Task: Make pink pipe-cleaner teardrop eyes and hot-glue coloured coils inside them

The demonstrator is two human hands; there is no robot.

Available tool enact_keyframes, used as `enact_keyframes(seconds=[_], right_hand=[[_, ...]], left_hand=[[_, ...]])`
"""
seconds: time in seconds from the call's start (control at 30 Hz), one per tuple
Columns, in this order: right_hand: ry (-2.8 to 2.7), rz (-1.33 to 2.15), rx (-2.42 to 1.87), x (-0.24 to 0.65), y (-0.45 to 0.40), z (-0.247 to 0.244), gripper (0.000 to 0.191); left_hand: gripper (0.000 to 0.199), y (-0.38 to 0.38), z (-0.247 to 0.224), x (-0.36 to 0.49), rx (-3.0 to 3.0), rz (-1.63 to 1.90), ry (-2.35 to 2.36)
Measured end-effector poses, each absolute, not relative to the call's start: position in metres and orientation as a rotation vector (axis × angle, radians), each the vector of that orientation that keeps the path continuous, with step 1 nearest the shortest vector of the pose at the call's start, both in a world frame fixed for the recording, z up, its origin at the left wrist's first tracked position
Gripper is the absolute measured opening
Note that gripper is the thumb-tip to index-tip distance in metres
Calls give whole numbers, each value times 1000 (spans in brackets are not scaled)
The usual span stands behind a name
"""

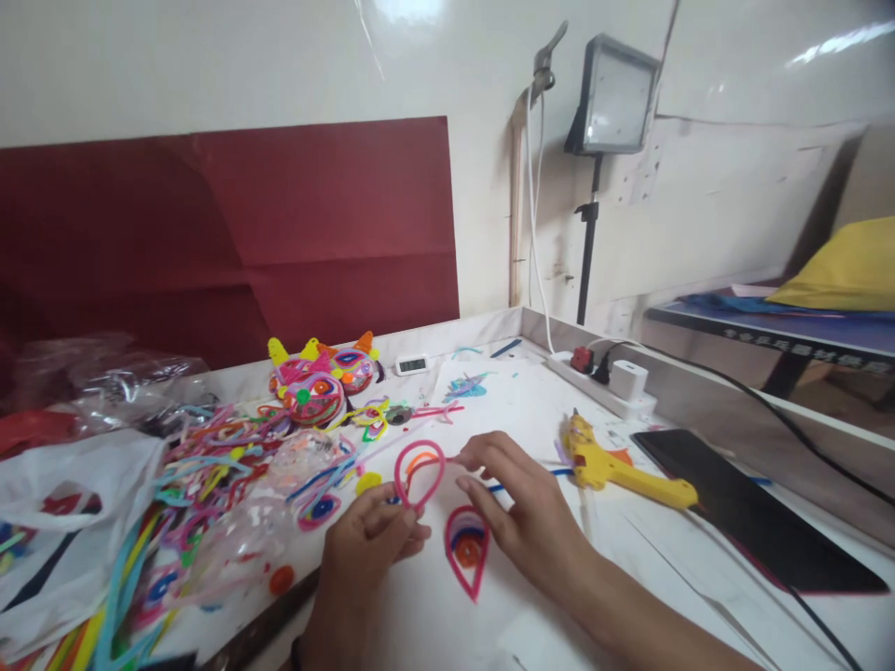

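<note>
My left hand (374,536) pinches the lower end of a pink pipe-cleaner loop (441,475), which stands upright in a teardrop shape. Inside or behind the loop shows an orange curved strand (418,458). My right hand (528,513) reaches to the loop's right side, its fingers curved and the thumb apart from them; whether the fingertips touch the loop is hard to make out. Below, on the white table, lies a pink teardrop piece (475,589) with white and blue bands and an orange disc. A blue strand (559,472) runs behind the right hand.
A yellow glue gun (622,471) lies at right, beside a black tablet-like slab (762,522). Behind is a power strip (633,405) with plugs. Colourful pipe cleaners (210,475) and plastic wrap heap at left. Decorated colourful pieces (314,396) and a small digital clock (412,364) stand at the back.
</note>
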State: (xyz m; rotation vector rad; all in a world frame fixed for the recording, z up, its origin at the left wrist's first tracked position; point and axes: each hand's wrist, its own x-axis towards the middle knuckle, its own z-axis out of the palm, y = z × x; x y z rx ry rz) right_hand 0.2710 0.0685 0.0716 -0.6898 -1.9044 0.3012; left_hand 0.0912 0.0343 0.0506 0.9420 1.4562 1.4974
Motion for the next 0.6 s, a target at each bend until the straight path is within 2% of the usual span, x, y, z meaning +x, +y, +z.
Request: enact_keyframes(seconds=[0.13,0.4,0.6], right_hand=[[-1964,343,-837,280,75,76,10],[-2394,329,-1074,290,86,74,23],[-2575,154,-1335,291,91,67,10]], left_hand=[[48,38,54,86,954,1470,1437],[40,35,57,85,1049,1429,1448],[34,34,55,82,1170,1298,1472]])
